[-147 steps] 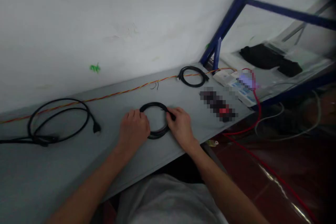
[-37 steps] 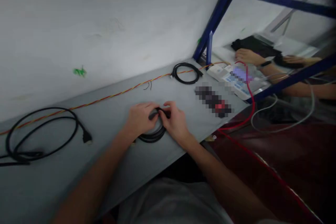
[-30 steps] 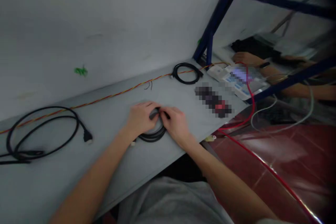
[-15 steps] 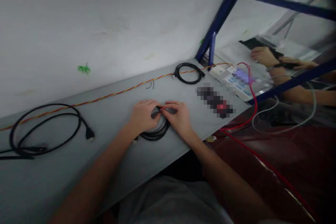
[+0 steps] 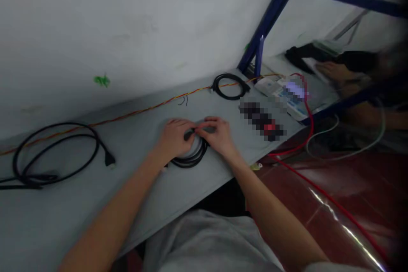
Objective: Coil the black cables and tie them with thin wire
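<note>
Where hands [image 5: 174, 139] [image 5: 218, 135] meet, black cable coil [image 5: 192, 162] lies beneath — flat on bench [image 5: 134, 187].

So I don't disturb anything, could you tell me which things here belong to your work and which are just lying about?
In use: left hand, right hand, small black cable coil.

Lying about: looped black cable with plug, twisted red-and-yellow wire, second black coil.

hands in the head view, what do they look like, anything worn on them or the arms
The left hand and right hand are bare, with no gloves, rings or bands showing. The left forearm and right forearm are bare too, with no sleeves on them. Below them is a light grey shirt.
</note>
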Demonstrator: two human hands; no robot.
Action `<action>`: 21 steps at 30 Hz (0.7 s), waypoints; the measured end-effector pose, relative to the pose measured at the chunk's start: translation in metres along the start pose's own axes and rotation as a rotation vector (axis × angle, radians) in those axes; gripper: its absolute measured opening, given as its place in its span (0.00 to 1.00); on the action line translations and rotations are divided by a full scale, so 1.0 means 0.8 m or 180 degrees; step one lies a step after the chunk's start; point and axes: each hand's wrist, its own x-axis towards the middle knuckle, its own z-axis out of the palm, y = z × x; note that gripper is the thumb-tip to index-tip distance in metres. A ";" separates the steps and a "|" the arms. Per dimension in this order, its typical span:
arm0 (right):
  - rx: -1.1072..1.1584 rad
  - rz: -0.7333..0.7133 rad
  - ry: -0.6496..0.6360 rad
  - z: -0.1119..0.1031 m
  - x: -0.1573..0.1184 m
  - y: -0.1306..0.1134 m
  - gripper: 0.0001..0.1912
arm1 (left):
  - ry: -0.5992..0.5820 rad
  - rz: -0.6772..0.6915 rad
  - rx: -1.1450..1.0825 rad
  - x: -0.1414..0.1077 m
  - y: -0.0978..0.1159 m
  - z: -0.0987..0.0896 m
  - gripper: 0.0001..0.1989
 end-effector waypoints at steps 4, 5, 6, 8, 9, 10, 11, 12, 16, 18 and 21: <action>-0.0121 -0.0358 0.0296 0.002 -0.021 -0.007 0.05 | 0.0067 0.0023 0.0046 -0.003 -0.002 0.004 0.12; -0.0241 -0.0444 0.0390 0.003 -0.025 -0.010 0.05 | 0.0072 0.0029 0.0051 -0.003 -0.002 0.004 0.12; -0.0402 -0.0535 0.0466 0.003 -0.029 -0.012 0.06 | 0.0086 0.0025 0.0054 -0.003 -0.003 0.004 0.12; -0.0780 -0.0703 0.0551 0.003 -0.033 -0.016 0.07 | 0.0099 0.0024 0.0041 -0.004 -0.003 0.004 0.12; -0.0952 -0.0770 0.0547 0.003 -0.034 -0.018 0.07 | 0.0101 0.0032 0.0018 -0.004 -0.003 0.004 0.12; -0.1097 -0.0818 0.0510 0.002 -0.035 -0.020 0.08 | 0.0110 0.0032 -0.0011 -0.003 -0.004 0.004 0.12; -0.1210 -0.0845 0.0458 0.001 -0.035 -0.022 0.08 | 0.0114 0.0031 -0.0049 -0.003 -0.004 0.004 0.13; -0.1289 -0.0863 0.0385 0.000 -0.034 -0.023 0.09 | 0.0116 0.0031 -0.0091 -0.003 -0.004 0.003 0.13; -0.1309 -0.0887 0.0012 -0.005 -0.029 -0.028 0.12 | 0.0115 0.0030 -0.0148 -0.003 -0.004 0.002 0.11; -0.1244 -0.0850 -0.0097 -0.006 -0.026 -0.028 0.12 | 0.0088 0.0075 -0.0094 -0.004 -0.004 0.003 0.11; -0.1183 -0.0812 -0.0155 -0.007 -0.022 -0.026 0.13 | 0.0053 0.0128 0.0045 -0.004 -0.004 0.004 0.10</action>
